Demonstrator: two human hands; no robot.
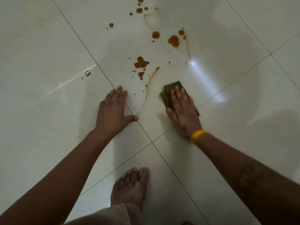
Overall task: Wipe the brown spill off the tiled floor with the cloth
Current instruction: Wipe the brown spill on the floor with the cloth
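Brown spill [141, 62] lies in blots and droplets across the white tiled floor [48, 46], running from the top centre down to a thin brown streak between my hands. A folded olive-green cloth [170, 90] lies flat on the tile under my right hand [183, 114], which presses on it with fingers together; a yellow band circles that wrist. The cloth sits just right of the streak, apart from the larger blots. My left hand [113, 111] rests palm-down on the bare tile with fingers spread, holding nothing.
My bare foot [131, 187] stands on the tile at the bottom centre. Dark grout lines [97, 62] cross the floor diagonally. A small lone drop [87, 73] sits at the left. A bright reflection [204, 75] glares on the tile beside the cloth.
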